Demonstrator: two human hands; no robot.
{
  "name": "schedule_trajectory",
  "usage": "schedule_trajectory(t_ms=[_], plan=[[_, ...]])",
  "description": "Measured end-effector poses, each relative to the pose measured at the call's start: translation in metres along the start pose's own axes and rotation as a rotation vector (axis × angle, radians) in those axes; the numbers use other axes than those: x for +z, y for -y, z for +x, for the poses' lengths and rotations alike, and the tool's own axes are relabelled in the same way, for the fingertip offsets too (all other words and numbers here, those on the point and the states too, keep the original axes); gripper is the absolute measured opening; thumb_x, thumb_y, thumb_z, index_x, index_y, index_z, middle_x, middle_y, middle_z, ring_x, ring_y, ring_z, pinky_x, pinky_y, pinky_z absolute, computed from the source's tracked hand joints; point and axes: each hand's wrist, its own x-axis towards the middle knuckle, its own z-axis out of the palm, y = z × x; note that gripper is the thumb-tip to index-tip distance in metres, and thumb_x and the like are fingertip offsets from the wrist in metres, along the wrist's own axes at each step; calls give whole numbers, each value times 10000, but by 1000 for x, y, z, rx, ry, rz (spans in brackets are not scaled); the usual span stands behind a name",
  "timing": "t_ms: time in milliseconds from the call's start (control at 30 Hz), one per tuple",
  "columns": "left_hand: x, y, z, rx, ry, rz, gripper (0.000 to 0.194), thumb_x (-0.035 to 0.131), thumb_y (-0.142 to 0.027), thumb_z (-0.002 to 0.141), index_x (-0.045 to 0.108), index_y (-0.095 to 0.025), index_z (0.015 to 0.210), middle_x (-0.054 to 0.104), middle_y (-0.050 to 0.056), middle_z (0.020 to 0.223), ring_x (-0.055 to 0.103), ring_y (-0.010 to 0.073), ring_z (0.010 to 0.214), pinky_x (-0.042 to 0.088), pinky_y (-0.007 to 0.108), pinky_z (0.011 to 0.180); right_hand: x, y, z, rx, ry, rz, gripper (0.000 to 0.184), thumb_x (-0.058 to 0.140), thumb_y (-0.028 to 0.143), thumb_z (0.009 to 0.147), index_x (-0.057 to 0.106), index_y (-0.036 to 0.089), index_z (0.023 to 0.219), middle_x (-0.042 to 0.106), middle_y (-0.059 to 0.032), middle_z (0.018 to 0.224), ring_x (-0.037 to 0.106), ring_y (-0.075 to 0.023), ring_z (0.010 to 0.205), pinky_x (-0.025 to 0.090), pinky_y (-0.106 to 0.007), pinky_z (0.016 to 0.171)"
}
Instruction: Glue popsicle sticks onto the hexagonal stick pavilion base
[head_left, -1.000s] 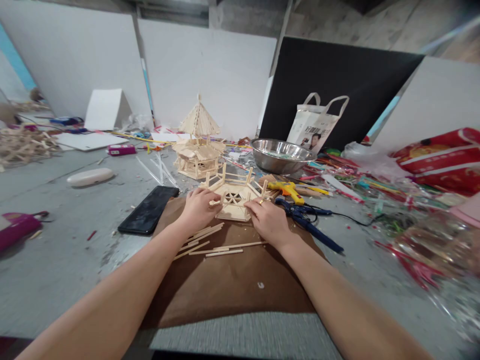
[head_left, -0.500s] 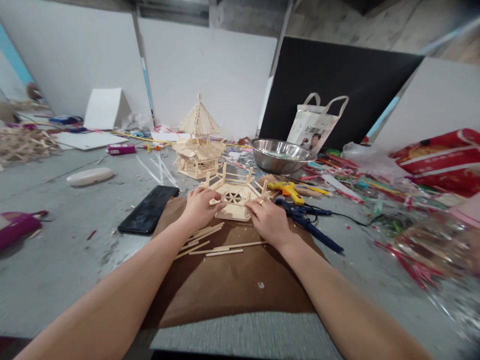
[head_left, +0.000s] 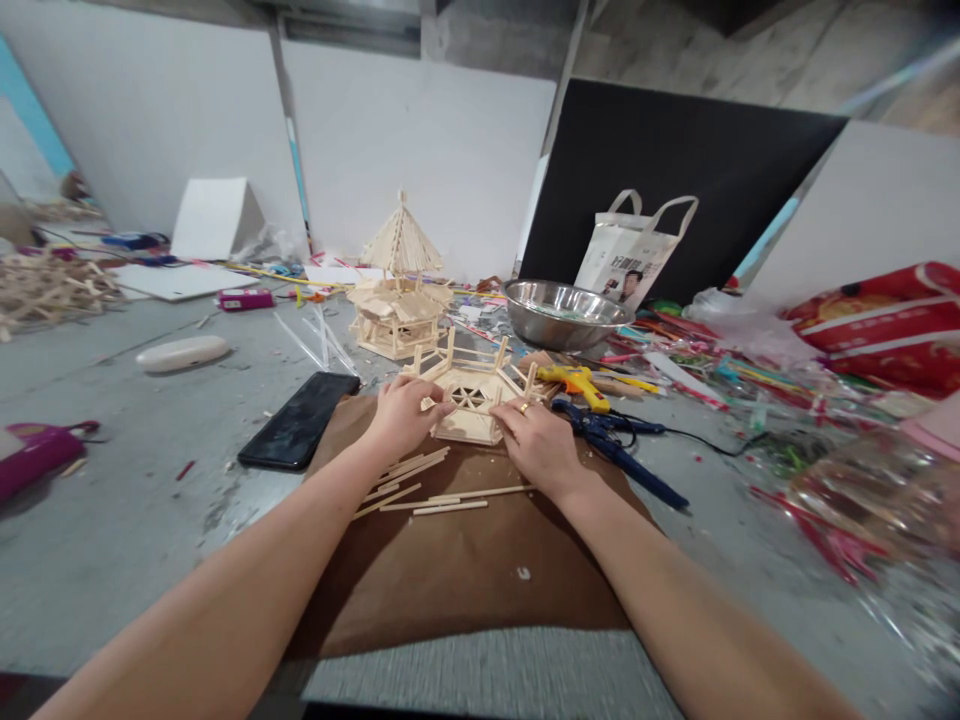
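A small hexagonal frame of wooden sticks (head_left: pixel 471 392) sits at the far end of a brown sheet (head_left: pixel 457 560) on the grey table. My left hand (head_left: pixel 401 415) pinches a short wooden stick against the frame's near left side. My right hand (head_left: pixel 536 442), with a ring on one finger, rests its fingers on the frame's near right edge. Several loose wooden sticks (head_left: pixel 420 485) lie on the brown sheet just under my wrists.
A finished stick pagoda (head_left: pixel 397 285) stands behind the frame. A black phone (head_left: pixel 298 433) lies to the left, a yellow glue gun (head_left: pixel 574 382) and a blue tool (head_left: pixel 611 440) to the right. A steel bowl (head_left: pixel 564 312), a tote bag (head_left: pixel 634 250) and plastic clutter fill the right.
Almost nothing has changed. Both hands stay on the frame, and the view has shifted down very slightly.
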Motion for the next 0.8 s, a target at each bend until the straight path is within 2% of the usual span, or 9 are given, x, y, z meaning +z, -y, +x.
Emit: schedule_trajectory(t_ms=[800], plan=[[0, 0, -1, 9, -4, 28, 225, 496, -401, 715, 610, -207, 728, 635, 28, 863, 466, 229, 940, 319, 377, 823, 2, -1, 0, -7, -34, 0, 204, 414, 206, 808, 590, 194, 909, 629, -26, 879, 525, -137, 836, 370, -217, 689]])
